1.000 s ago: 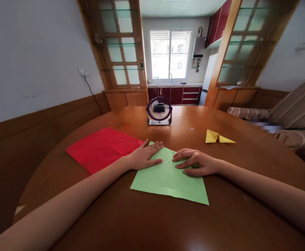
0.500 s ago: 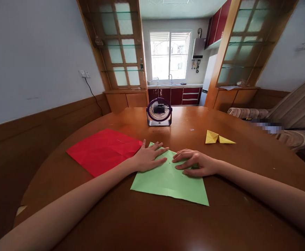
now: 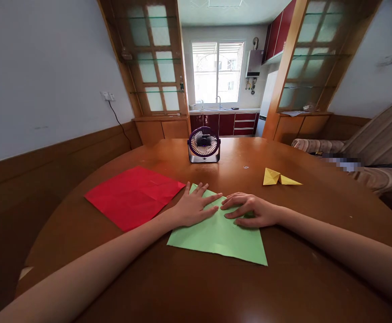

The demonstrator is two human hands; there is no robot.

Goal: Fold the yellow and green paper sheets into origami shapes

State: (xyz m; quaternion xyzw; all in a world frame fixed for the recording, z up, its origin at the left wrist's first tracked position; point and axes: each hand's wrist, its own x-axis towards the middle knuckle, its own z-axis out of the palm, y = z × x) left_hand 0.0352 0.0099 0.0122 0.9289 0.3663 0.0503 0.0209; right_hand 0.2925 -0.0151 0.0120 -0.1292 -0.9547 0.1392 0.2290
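A sheet of light green paper (image 3: 219, 237) lies on the table in front of me, its upper part largely under my hands. My left hand (image 3: 196, 206) rests flat on its left side with the fingers spread. Over the right side lies my right hand (image 3: 251, 211), fingers apart and slightly bent, the tips touching the paper. The fingertips of both hands come close together near the middle of the sheet. Left of my left hand is a creased red sheet of paper (image 3: 132, 195), lying flat.
A small purple desk fan (image 3: 204, 143) stands toward the far side of the brown wooden table (image 3: 182, 291). To the right lies a folded yellow paper piece (image 3: 278, 177). Beyond the table's right edge is a striped sofa (image 3: 381, 139).
My left hand has slid slightly to the right and its fingers are spread wider on the green paper. My right hand has barely moved.
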